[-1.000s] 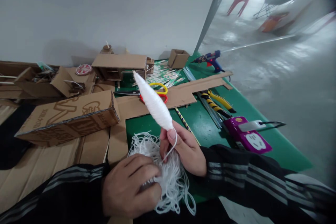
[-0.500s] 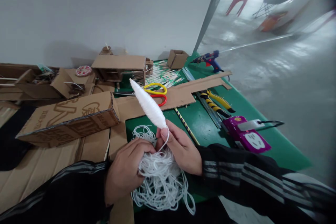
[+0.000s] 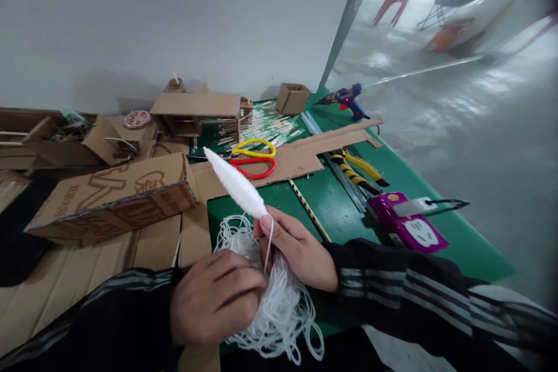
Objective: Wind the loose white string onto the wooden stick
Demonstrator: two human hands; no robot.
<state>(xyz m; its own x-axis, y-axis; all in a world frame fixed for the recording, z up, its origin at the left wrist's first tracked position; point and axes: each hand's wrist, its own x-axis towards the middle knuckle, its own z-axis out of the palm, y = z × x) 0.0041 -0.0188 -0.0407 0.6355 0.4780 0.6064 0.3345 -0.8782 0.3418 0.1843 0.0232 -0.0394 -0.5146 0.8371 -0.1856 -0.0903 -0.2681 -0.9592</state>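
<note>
My right hand (image 3: 299,247) pinches the lower end of a white spindle-shaped piece wound with string (image 3: 235,185); its thin tip points up and to the left. From that lower end a strand of white string (image 3: 269,247) runs down to my left hand (image 3: 218,299), whose fingers are curled closed at the strand. A loose tangle of the same string (image 3: 290,314) lies beneath and between both hands. Behind the wound piece are scissors (image 3: 255,168) with one yellow and one red handle, lying on a cardboard strip (image 3: 296,158).
A printed cardboard box (image 3: 117,197) lies at the left. Beyond stand a small cardboard structure (image 3: 196,106) and wooden sticks (image 3: 265,122). At the right are pliers (image 3: 361,168), a glue gun (image 3: 346,100) and a purple power strip (image 3: 410,222) on the green table (image 3: 457,250).
The spindle-shaped piece has tipped lower and to the left, showing more of the scissors. My left hand has turned, its back now facing up, and moved slightly right.
</note>
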